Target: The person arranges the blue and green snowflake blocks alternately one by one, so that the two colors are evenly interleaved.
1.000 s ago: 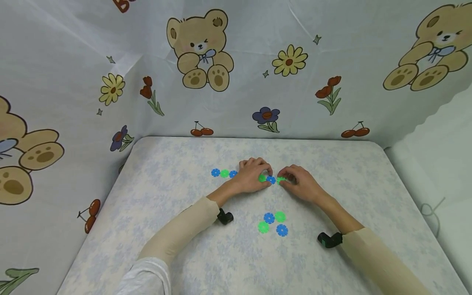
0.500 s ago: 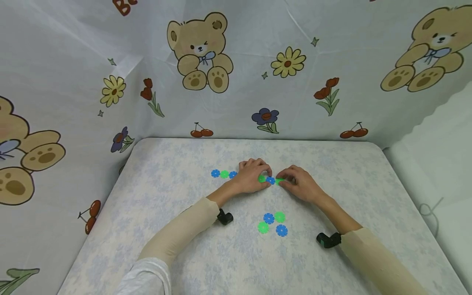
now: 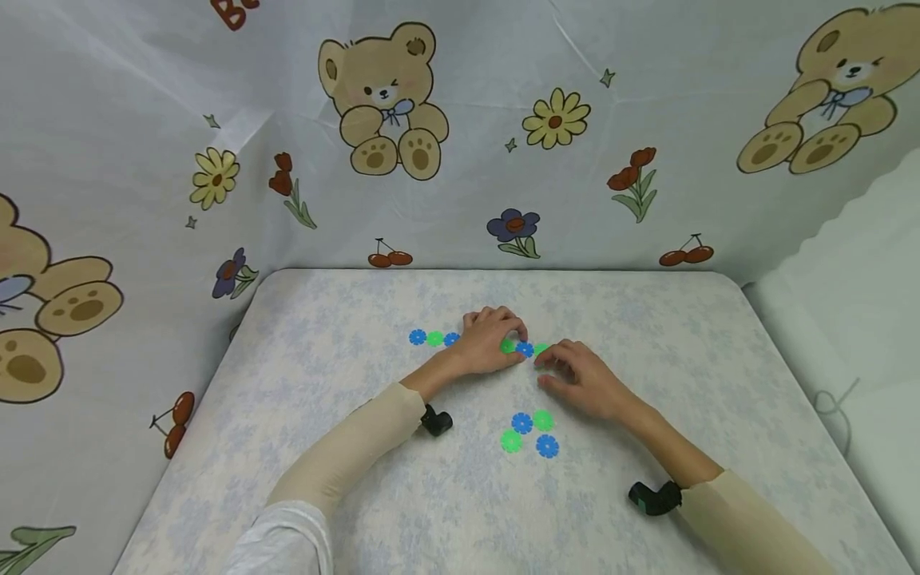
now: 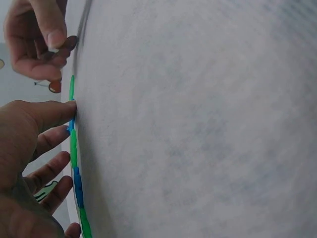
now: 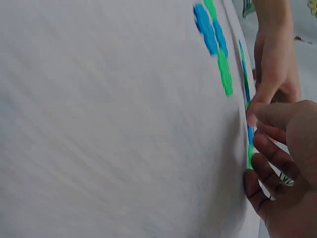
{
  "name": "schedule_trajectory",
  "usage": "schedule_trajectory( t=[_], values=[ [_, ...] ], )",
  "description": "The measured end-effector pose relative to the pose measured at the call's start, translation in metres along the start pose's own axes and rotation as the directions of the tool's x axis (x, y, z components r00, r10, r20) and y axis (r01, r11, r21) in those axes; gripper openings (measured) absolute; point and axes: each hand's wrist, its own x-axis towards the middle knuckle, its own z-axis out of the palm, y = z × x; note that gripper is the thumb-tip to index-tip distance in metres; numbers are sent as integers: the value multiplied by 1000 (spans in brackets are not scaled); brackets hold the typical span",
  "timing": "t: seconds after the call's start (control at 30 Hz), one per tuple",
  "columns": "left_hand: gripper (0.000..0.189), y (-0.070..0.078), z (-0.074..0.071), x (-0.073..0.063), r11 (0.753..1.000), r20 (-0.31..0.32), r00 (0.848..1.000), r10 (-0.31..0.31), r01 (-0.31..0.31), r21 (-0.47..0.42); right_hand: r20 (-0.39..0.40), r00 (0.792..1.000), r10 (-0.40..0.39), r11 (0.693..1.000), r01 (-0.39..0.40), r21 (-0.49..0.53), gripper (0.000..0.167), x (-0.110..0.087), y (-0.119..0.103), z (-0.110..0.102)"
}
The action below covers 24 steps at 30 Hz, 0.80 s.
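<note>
A row of blue and green notched plastic discs lies across the table, with a blue disc [image 3: 418,337] at its left end. My left hand [image 3: 489,343] lies over the row and hides its middle. Thumb and index finger hold a blue disc [image 3: 525,350] by its edges. Just right of that is the green disc [image 3: 542,350] ending the row. My right hand [image 3: 582,379] hovers beside this green disc, fingers loosely bent and nothing between them. In the left wrist view, a gap shows between the right hand [image 4: 39,44] and the row's green end [image 4: 72,87].
Nearer the front lie several loose discs: a blue one [image 3: 521,422], a green one [image 3: 543,420], another green one [image 3: 511,441] and another blue one [image 3: 547,446]. A patterned cloth [image 3: 446,224] hangs behind the table [image 3: 345,319]. Black wrist cameras [image 3: 656,498] sit on both arms.
My right hand first brought the green disc up against the blue one, then let it go and drew back toward the front. The left hand has stayed in place.
</note>
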Motion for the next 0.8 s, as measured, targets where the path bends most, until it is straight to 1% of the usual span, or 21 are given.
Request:
schedule_trajectory(
  t=[0.07, 0.2, 0.37, 0.63, 0.8],
  values=[
    [24, 0, -1, 1, 1000, 3, 1000, 2, -2, 0, 47, 998, -31, 1000, 31, 2, 22, -8, -8, 2],
    [25, 1, -1, 3, 1000, 14, 1000, -2, 2, 14, 116, 989, -91, 996, 91, 9, 25, -22, -21, 10],
    [28, 3, 0, 4, 1000, 5, 1000, 10, -10, 10, 184, 979, -89, 996, 90, 6, 25, -28, -32, 17],
    [33, 14, 4, 8, 999, 10, 999, 54, -54, 3, 210, 974, -79, 997, 83, -6, 20, -27, -39, 20],
    [33, 18, 10, 14, 997, 2, 997, 72, -72, 3, 214, 975, -62, 998, 62, 6, 23, -27, -38, 20]
  ],
)
